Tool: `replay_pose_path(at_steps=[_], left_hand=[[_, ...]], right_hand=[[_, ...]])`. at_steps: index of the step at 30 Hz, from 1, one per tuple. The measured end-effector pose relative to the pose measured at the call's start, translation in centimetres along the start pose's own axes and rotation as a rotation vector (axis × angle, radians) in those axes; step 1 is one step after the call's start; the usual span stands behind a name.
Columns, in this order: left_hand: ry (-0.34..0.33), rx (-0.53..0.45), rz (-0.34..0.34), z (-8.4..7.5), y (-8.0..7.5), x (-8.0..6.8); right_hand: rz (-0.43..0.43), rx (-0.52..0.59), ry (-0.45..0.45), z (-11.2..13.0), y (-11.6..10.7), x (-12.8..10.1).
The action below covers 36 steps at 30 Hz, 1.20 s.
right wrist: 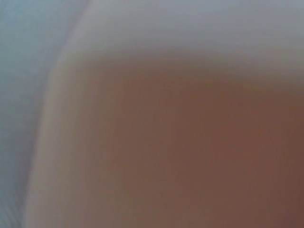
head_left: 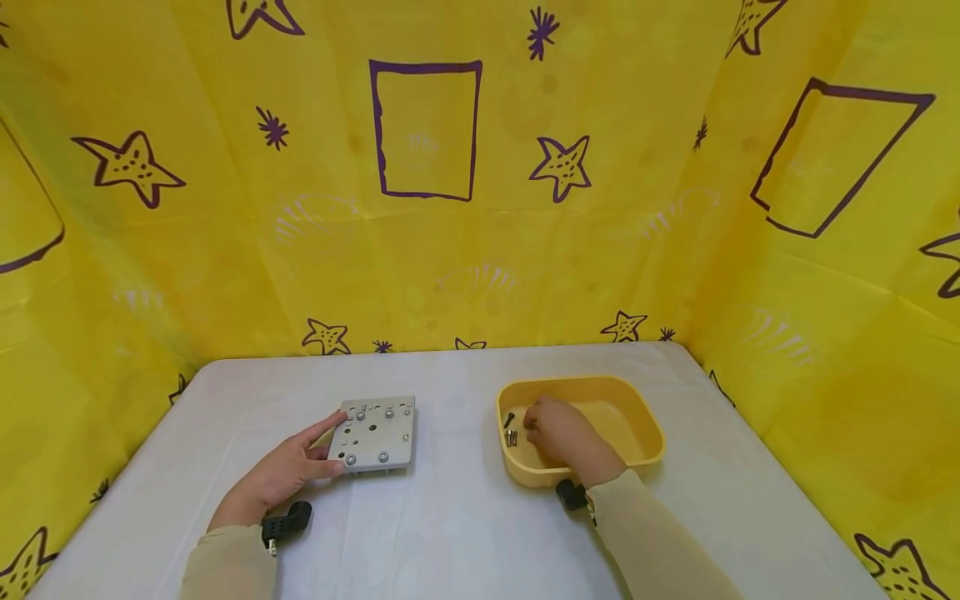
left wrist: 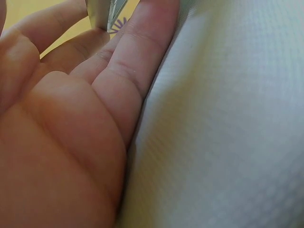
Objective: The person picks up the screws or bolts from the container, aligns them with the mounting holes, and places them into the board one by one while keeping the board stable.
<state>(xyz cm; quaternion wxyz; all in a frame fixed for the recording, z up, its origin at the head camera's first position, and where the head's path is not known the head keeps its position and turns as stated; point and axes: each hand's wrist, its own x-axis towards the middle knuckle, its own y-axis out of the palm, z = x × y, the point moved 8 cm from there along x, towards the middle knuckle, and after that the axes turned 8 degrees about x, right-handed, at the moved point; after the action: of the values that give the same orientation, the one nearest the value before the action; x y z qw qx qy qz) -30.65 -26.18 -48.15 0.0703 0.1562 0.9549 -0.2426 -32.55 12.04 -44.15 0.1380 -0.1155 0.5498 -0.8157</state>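
Observation:
A square silver metal plate (head_left: 387,437) with holes and several bolts lies on the left half of the table, raised slightly on parts showing below its front edge. My left hand (head_left: 300,458) grips its left side, thumb at the near corner and a finger at the far corner. In the left wrist view, the fingers (left wrist: 142,42) reach toward a metal edge at the top. My right hand (head_left: 562,429) is down inside a yellow tray (head_left: 626,421), fingers bent toward its floor; the fingertips are hidden. Left of them lie a dark bolt (head_left: 509,420) and small shiny metal parts (head_left: 512,437).
A white-covered table (head_left: 457,533) carries the plate and the tray, with a gap between them. Yellow patterned cloth (head_left: 427,275) hangs behind and on both sides. The right wrist view is blurred by skin and sleeve.

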Motion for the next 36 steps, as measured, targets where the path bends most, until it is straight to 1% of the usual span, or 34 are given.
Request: replay_pose_path(at_steps=[4, 8, 11, 14, 17, 19, 21, 23, 24, 27, 28, 32, 36], left_hand=[[0.004, 0.01, 0.006, -0.2, 0.1, -0.2], [-0.008, 0.003, 0.001, -0.2, 0.1, -0.3], [-0.011, -0.004, 0.001, 0.0, 0.1, -0.2], [-0.014, -0.007, 0.0, 0.2, 0.1, -0.1], [-0.023, -0.009, -0.004, 0.2, 0.1, -0.2], [-0.025, -0.006, -0.007, 0.2, 0.1, -0.2], [-0.028, -0.003, -0.011, 0.2, 0.0, -0.2], [-0.029, 0.011, -0.013, 0.1, 0.0, -0.2], [-0.029, 0.014, -0.014, 0.1, 0.0, -0.2], [-0.032, 0.019, -0.02, 0.1, -0.1, -0.2], [-0.032, 0.022, -0.02, 0.1, -0.2, -0.2], [-0.029, 0.01, -0.014, 0.1, -0.1, -0.1], [-0.024, 0.012, -0.01, 0.2, 0.0, -0.1]], right_hand=[[0.021, -0.008, 0.046, -0.4, 0.2, 0.1], [0.032, -0.006, 0.06, -0.4, 0.2, 0.2], [0.004, 0.031, 0.06, -0.2, -0.2, -0.1], [-0.041, 0.086, 0.038, 0.2, -1.2, -0.6], [-0.061, 0.2, 0.045, 0.7, -2.6, -1.2], [-0.065, 0.3, 0.069, 0.7, -3.8, -1.4], [-0.074, 0.423, 0.097, 0.6, -4.9, -1.5], [-0.085, 0.57, 0.122, 0.1, -5.7, -1.3], [-0.089, 0.65, 0.132, -0.1, -6.0, -1.1], [-0.113, 0.833, 0.183, -1.0, -6.5, -0.3], [-0.121, 0.869, 0.204, -1.2, -6.6, 0.0], [-0.153, 0.957, 0.286, -2.1, -6.9, 1.3], [-0.151, 1.081, 0.324, -1.4, -7.1, 2.8]])
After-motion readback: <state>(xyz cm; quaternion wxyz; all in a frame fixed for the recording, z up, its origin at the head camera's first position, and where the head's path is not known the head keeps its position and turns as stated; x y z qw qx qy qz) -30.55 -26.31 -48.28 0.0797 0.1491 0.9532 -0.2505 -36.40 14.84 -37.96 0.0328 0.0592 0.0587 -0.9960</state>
